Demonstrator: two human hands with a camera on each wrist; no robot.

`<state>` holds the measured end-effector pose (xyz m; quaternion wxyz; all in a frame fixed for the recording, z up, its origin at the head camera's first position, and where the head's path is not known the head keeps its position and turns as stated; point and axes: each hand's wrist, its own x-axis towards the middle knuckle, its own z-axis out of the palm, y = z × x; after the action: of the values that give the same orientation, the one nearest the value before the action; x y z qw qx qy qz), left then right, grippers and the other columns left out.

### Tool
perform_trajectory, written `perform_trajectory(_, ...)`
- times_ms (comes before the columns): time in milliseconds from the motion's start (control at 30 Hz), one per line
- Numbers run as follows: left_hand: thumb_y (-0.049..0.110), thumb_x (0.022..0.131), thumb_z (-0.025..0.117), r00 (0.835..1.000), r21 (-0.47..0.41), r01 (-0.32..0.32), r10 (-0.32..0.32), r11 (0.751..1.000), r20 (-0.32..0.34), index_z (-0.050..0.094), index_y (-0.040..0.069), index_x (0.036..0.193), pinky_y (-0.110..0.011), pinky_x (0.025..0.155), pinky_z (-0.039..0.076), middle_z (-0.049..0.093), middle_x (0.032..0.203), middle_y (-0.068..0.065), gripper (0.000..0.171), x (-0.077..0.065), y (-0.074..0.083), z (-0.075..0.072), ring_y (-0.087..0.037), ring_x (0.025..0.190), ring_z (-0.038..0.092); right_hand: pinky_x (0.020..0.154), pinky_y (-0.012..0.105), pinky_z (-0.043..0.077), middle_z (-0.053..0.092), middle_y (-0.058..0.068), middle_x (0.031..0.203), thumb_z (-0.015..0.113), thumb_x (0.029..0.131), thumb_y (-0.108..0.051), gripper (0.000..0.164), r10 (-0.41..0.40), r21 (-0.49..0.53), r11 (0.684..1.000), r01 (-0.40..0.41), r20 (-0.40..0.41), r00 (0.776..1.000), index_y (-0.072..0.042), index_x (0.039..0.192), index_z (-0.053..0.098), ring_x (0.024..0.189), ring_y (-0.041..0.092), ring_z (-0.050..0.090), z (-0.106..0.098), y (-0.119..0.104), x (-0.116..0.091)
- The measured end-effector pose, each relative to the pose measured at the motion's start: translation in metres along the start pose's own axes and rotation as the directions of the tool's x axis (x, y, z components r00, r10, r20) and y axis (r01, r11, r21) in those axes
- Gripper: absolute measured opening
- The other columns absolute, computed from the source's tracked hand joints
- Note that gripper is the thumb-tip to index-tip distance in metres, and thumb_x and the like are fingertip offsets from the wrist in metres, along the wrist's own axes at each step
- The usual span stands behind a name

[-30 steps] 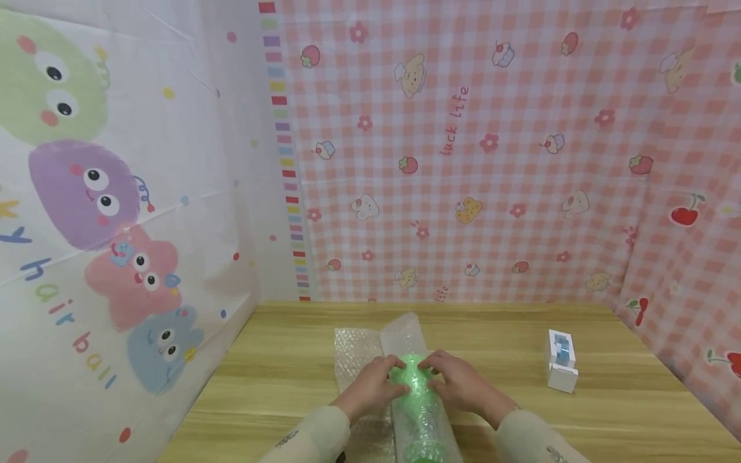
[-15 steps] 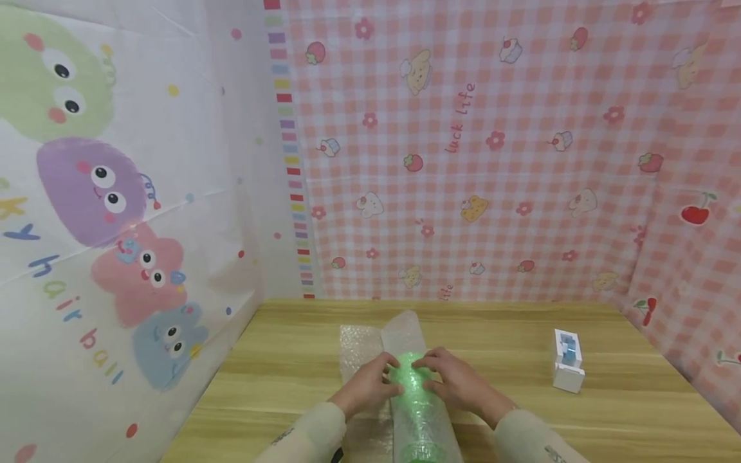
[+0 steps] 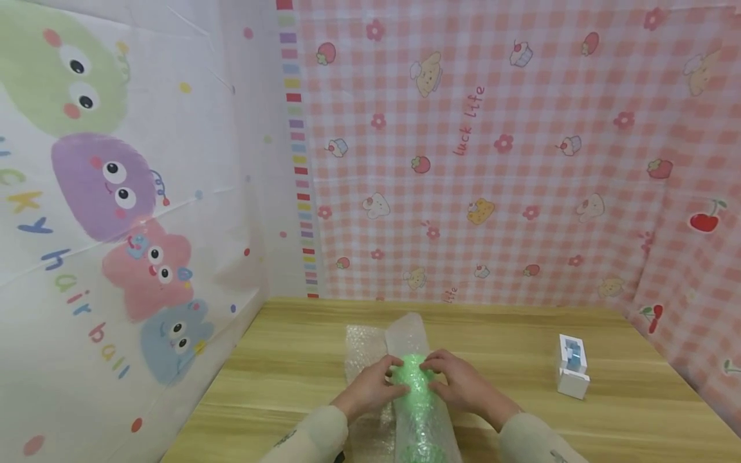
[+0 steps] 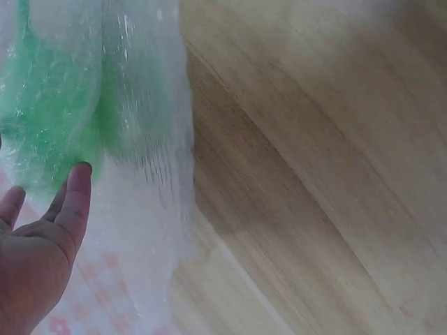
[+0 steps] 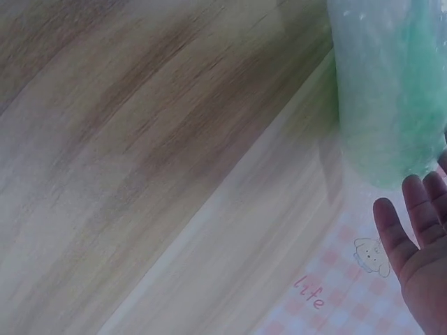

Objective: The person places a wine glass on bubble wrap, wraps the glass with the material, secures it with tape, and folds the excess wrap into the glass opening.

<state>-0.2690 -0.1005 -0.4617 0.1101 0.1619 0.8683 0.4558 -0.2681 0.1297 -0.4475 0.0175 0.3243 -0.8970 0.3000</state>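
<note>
A green object (image 3: 414, 381), its exact kind blurred by the wrapping, lies inside clear bubble wrap (image 3: 425, 421) on the table. A second green part shows through the wrap near the bottom edge of the head view. My left hand (image 3: 373, 384) rests on the roll's left side, with thumb and fingertips against the plastic. On the right side, my right hand (image 3: 460, 384) touches it in the same way. Both wrist views show fairly straight fingers (image 4: 78, 199) at the wrapped far end. A flat flap of bubble wrap (image 3: 365, 354) extends to the left beneath the left hand.
A small white box-like holder with a blue part inside, resembling a tape dispenser (image 3: 573, 366), stands to the right. The wood-grain table (image 3: 278, 360) meets a pink checked cloth (image 3: 492, 244) behind and a white cartoon-printed sheet (image 3: 231, 270) at left.
The head view has shifted slightly, so the surroundings appear farther right. Both hands stay on the wrapped green object, with only small finger movements.
</note>
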Motion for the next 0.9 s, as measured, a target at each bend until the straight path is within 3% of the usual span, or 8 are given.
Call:
perform_trajectory(267,0.023,0.092,0.072,1.000,-0.088,-0.009,0.009,0.996,0.003,0.058,0.014,0.130,-0.053,0.085,0.053,0.055,0.130,-0.018,0.041,0.002,-0.001,0.002,-0.036,0.111,0.058,0.089,0.055,0.050,0.052,0.013,0.125,0.070,0.093,-0.019,0.032,0.039,0.021,0.999,-0.038,-0.019,0.999,-0.005,0.121,0.064,0.112,0.036,0.056,0.001,0.002,-0.006)
perform_trajectory(500,0.020,0.091,0.072,0.998,0.001,-0.052,0.052,0.999,-0.026,0.059,0.009,0.128,-0.044,0.080,0.050,0.048,0.115,-0.011,0.041,0.008,0.006,0.008,-0.027,0.102,0.052,0.079,0.050,0.055,0.056,0.009,0.122,0.071,0.092,-0.018,0.031,0.068,0.038,0.997,-0.067,-0.022,0.997,-0.007,0.120,0.063,0.102,0.034,0.060,0.000,0.007,-0.008)
perform_trajectory(667,0.014,0.090,0.073,0.997,0.028,-0.074,0.075,0.997,-0.024,0.058,0.005,0.126,-0.046,0.083,0.052,0.052,0.119,-0.015,0.040,0.009,0.012,0.009,-0.032,0.103,0.057,0.078,0.049,0.054,0.057,0.009,0.120,0.072,0.091,-0.019,0.031,0.071,0.030,0.997,-0.069,-0.039,0.997,-0.008,0.119,0.063,0.101,0.032,0.061,0.001,0.010,-0.010)
perform_trajectory(900,0.014,0.092,0.070,1.000,-0.075,-0.030,0.031,0.997,0.006,0.053,0.010,0.129,-0.054,0.088,0.050,0.052,0.126,-0.019,0.041,0.005,0.004,0.008,-0.035,0.110,0.056,0.078,0.046,0.054,0.057,0.007,0.118,0.072,0.091,-0.020,0.031,0.023,-0.015,1.000,-0.024,-0.051,0.998,-0.008,0.118,0.065,0.100,0.030,0.060,-0.001,0.005,-0.008)
